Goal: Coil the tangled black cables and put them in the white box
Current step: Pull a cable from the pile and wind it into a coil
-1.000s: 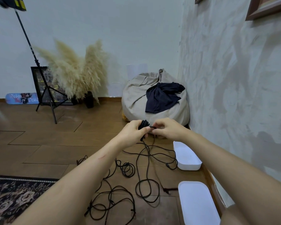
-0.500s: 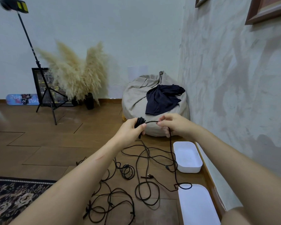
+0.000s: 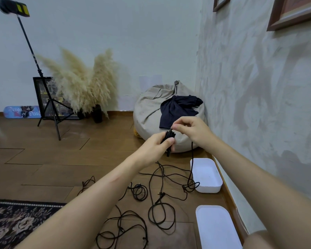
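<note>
My left hand [image 3: 157, 143] grips a tight bundle of coiled black cable [image 3: 169, 136] held up in front of me. My right hand [image 3: 190, 129] pinches the same cable just above the bundle. Its free end [image 3: 192, 166] hangs down from that hand to a small loop on the floor beside the white box [image 3: 206, 175]. The box stands open against the right wall with nothing visible inside. Several tangled black cables [image 3: 151, 200] lie spread on the wooden floor below my arms.
A white lid [image 3: 215, 227] lies on the floor in front of the box. A beige beanbag [image 3: 151, 112] with a dark cloth on it sits in the corner. A light stand [image 3: 48, 101], pampas grass [image 3: 84, 83] and a patterned rug [image 3: 13, 223] are to the left.
My right hand has lifted and drawn the cable's free end up off the floor, so the strand now hangs almost straight down. The bundle in my left hand has grown thicker.
</note>
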The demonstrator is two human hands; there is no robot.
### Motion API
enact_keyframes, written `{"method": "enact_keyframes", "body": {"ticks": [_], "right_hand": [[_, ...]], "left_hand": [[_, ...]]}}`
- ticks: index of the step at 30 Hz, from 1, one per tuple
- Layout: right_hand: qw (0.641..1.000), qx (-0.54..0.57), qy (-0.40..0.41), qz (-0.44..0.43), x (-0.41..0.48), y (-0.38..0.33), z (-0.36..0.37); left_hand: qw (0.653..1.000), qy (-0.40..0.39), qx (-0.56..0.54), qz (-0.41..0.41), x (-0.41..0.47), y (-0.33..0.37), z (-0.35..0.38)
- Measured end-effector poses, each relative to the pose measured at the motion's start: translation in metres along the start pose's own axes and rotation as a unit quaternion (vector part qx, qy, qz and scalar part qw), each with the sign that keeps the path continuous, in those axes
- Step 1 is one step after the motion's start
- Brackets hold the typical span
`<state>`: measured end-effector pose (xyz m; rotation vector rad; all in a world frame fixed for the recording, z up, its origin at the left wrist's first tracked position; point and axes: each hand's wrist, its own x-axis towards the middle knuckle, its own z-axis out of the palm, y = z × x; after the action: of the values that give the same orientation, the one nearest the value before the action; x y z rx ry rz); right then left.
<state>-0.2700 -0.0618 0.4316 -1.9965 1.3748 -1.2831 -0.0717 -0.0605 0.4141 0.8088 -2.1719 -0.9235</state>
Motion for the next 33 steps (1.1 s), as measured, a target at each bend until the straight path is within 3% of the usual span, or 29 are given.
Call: {"method": "enact_keyframes", "body": {"ticks": [7, 12, 14, 18, 24, 33], "right_hand": [[0.987, 0.144, 0.010, 0.073, -0.008, 0.004, 0.021], [0.989, 0.067, -0.084, 0.103, -0.017, 0.004, 0.056], [0.990, 0.017, -0.112, 0.078, -0.016, 0.000, 0.068], [0.985, -0.100, -0.137, 0.019, -0.008, -0.013, 0.077], [0.977, -0.161, -0.142, -0.005, 0.000, -0.021, 0.041], [0.994, -0.065, -0.092, 0.010, -0.007, -0.009, 0.001]], "left_hand": [[0.988, 0.055, -0.145, 0.008, 0.003, 0.015, -0.001], [0.942, 0.190, -0.270, -0.053, 0.017, 0.011, -0.008], [0.929, 0.254, -0.259, -0.079, 0.019, 0.005, -0.012], [0.935, 0.320, -0.120, -0.092, 0.017, -0.008, -0.013], [0.971, 0.206, 0.076, -0.090, 0.009, -0.023, -0.011], [0.997, -0.027, -0.039, -0.064, 0.007, -0.015, -0.001]]}}
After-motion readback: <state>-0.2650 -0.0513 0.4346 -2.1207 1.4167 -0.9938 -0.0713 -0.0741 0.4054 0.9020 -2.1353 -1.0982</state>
